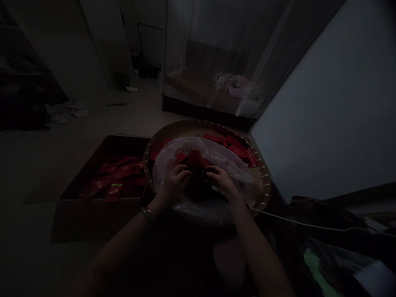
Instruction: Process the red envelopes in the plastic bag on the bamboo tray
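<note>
In dim light, both hands are over a round woven bamboo tray [266, 181] lined with a crumpled clear plastic bag [165, 159]. Between them is a dark red packet [195, 158], its lower part lost in shadow. My left hand [175, 181], a bangle at its wrist, has its fingers curled at the packet's left side. From the right, my right hand [222, 181] pinches at the other side with bent fingers. A dark mass [199, 187] lies below the hands inside the plastic; its kind is too dark to make out. Several red packets [236, 146] lie along the tray's far right side.
An open cardboard box [93, 214] with many red packets [114, 173] stands left of the tray. A white cord [297, 221] runs right from the tray. Behind is a bed under a net [210, 62]; a pale wall [324, 111] rises close on the right.
</note>
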Motion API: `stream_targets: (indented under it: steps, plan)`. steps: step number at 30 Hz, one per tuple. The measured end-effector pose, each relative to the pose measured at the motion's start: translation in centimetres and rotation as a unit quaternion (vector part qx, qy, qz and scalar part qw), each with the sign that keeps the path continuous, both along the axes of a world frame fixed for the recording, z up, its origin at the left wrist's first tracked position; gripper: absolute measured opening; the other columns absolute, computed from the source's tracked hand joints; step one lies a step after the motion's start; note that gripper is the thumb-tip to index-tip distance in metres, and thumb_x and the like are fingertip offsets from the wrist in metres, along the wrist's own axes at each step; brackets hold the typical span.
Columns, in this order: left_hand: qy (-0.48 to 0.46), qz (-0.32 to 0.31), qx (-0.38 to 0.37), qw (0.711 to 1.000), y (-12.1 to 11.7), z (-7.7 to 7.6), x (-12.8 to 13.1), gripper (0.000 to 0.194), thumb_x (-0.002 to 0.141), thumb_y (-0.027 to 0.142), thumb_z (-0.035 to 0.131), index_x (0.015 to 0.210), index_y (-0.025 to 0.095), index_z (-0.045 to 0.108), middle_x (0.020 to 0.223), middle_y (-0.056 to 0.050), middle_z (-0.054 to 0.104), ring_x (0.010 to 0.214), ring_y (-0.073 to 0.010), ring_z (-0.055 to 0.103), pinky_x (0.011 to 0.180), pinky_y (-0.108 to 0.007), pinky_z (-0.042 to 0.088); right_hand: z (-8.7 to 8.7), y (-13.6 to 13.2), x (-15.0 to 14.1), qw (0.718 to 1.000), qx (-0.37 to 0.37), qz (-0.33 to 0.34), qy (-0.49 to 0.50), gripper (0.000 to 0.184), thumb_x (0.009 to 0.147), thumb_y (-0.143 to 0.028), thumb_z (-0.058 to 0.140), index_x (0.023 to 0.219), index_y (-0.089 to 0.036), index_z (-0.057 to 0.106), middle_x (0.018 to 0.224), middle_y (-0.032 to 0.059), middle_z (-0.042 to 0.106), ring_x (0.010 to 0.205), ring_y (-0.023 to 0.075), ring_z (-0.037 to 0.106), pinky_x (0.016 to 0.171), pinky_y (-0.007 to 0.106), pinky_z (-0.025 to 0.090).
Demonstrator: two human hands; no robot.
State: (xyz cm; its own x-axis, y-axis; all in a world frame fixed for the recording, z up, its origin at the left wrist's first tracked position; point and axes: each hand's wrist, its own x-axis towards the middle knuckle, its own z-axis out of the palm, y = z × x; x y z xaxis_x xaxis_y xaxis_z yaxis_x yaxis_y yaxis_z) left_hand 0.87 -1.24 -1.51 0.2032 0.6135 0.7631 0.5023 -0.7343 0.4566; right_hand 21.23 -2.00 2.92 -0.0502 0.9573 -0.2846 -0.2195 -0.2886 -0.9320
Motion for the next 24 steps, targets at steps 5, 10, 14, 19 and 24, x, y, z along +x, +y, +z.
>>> stream_targets:
  steps: [5, 10, 14, 19, 24]
  plan:
    - [0.094, -0.005, 0.083, 0.992, -0.1, 1.1, -0.4, 0.013, 0.087, 0.017, 0.050, 0.094, 0.017, 0.061, 0.108, -0.009, 0.059, 0.097, -0.0180, 0.056, 0.079, -0.033, 0.052, 1.0, -0.3, -0.1, 0.996, 0.000, 0.022, 0.086, 0.038, 0.057, -0.015, 0.076, 0.091, -0.020, 0.062, 0.081, -0.0009, 0.068, 0.070, 0.0108, 0.064, 0.064, 0.021, 0.053]
    - [0.224, -0.064, 0.173, 0.957, 1.1, 2.2, -1.4, 0.016, 0.089, 0.017, 0.047, 0.089, 0.019, 0.063, 0.099, -0.005, 0.064, 0.089, -0.0167, 0.055, 0.076, -0.030, 0.050, 1.4, -0.1, -0.3, 0.993, 0.010, 0.009, 0.113, 0.035, 0.057, -0.014, 0.076, 0.089, -0.019, 0.062, 0.081, -0.0007, 0.069, 0.075, 0.0111, 0.065, 0.069, 0.021, 0.053]
    - [0.315, -0.135, 0.134, 0.930, 2.3, 2.8, -1.8, 0.022, 0.091, 0.020, 0.042, 0.088, 0.021, 0.064, 0.089, -0.004, 0.064, 0.086, -0.0163, 0.054, 0.075, -0.028, 0.048, 1.9, 0.1, -1.3, 0.992, 0.028, 0.010, 0.121, 0.031, 0.059, -0.017, 0.075, 0.087, -0.020, 0.062, 0.084, -0.0012, 0.068, 0.081, 0.0128, 0.065, 0.078, 0.025, 0.053]
    - [0.305, -0.168, 0.034, 0.937, 3.0, 3.8, -2.0, 0.021, 0.090, 0.023, 0.046, 0.089, 0.025, 0.067, 0.091, -0.006, 0.061, 0.092, -0.0177, 0.053, 0.078, -0.030, 0.048, 2.3, 0.1, -3.1, 0.996, 0.027, 0.032, 0.073, 0.035, 0.057, -0.022, 0.076, 0.089, -0.020, 0.061, 0.088, -0.0005, 0.066, 0.084, 0.0148, 0.063, 0.082, 0.031, 0.053]
    - [0.239, -0.195, -0.072, 0.948, 3.0, 3.2, -2.3, 0.018, 0.087, 0.025, 0.050, 0.096, 0.025, 0.066, 0.096, -0.006, 0.062, 0.089, -0.0159, 0.057, 0.077, -0.028, 0.049, 2.2, 0.3, -3.5, 0.997, 0.034, 0.064, -0.008, 0.036, 0.057, -0.023, 0.074, 0.091, -0.019, 0.061, 0.092, 0.0009, 0.065, 0.079, 0.0138, 0.061, 0.073, 0.028, 0.052]
